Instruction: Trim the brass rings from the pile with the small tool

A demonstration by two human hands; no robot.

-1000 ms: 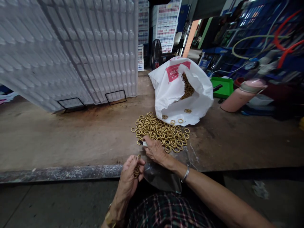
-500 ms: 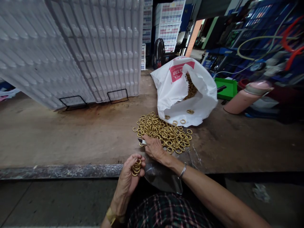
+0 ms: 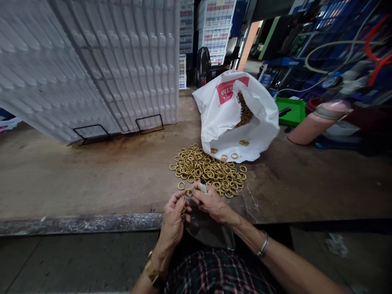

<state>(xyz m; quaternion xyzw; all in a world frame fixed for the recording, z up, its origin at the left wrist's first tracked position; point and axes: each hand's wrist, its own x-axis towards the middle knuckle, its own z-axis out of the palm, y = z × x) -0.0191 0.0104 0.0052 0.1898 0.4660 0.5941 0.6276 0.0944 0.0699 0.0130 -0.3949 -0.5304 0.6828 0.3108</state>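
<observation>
My left hand (image 3: 173, 216) is closed around several brass-coloured rings, partly hidden by its fingers. One brass ring (image 3: 188, 193) is between the fingertips of both hands, at the table's front edge. My right hand (image 3: 212, 202) pinches that ring while also gripping a small knife (image 3: 203, 186) with a dark blade and pale handle, its blade pointing up and away. Just beyond my hands lies a heap of brass rings (image 3: 211, 169) on the wooden table. A single loose ring (image 3: 181, 186) sits left of the heap, close to my left fingertips.
A white sack (image 3: 211, 106) with more rings inside lies open behind the heap. Stacked clear plastic trays (image 3: 137, 65) stand at the left by black wire stands (image 3: 150, 123). At the right are a pink bottle (image 3: 317, 124) and a green tray (image 3: 294, 110).
My right hand has drawn back from the heap with a ring and met my left hand. The knife blade has swung from pointing left to pointing up. My left hand has risen slightly.
</observation>
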